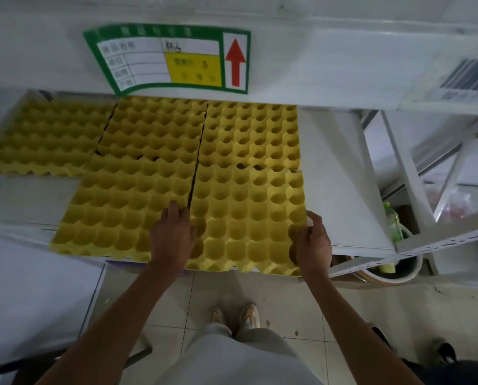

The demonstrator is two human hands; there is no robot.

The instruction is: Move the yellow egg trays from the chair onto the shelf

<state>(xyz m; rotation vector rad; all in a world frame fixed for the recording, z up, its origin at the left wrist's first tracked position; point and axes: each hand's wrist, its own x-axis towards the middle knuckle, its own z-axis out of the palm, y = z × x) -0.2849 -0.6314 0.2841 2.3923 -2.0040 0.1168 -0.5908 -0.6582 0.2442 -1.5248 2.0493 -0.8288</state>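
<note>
Several yellow egg trays lie flat on the white shelf (340,190). The front right tray (246,215) sits at the shelf's front edge, overhanging it slightly. My left hand (172,234) rests palm down on that tray's left edge, beside the front left tray (115,212). My right hand (313,243) grips the same tray's right front corner, thumb on top. Behind them lie a back right tray (251,134), a back middle tray (151,129) and a back left tray (43,137). The chair is not clearly in view.
A shelf board above carries a green-bordered label with a red arrow (174,59). To the right, a white metal rack frame (407,173) holds a green bottle (393,220) and a bowl (390,270) below. Tiled floor and my feet (235,315) are underneath.
</note>
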